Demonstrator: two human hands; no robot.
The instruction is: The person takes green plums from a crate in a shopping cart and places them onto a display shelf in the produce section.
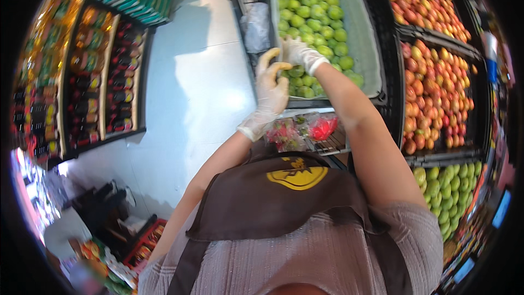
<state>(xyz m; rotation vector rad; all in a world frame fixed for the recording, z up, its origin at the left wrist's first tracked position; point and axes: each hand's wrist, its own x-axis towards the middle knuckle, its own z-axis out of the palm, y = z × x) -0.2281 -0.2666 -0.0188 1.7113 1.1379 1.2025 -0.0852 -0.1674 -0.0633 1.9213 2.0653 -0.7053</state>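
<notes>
Round green fruits (pixel 317 12) lie heaped in a pale, translucent liner tray (pixel 366 49) before me. My right hand (pixel 301 53), in a thin whitish glove, reaches into the tray's left side. Its fingertips are down against the fruits, and whether they grip one is hidden. Also gloved, my left hand (pixel 272 88) is at the tray's near-left edge, just left of the right hand. Its fingers are curved and apart, with nothing seen between them.
Reddish-yellow fruits (pixel 434 94) fill black crates to the right, with green oval fruits (pixel 450 190) nearer. Bagged red produce (pixel 321 127) sits on a wire rack (pixel 333 143) below the tray. Bottle shelves (pixel 104 82) stand left across the floor (pixel 196 90). A person (pixel 67 233) is at lower left.
</notes>
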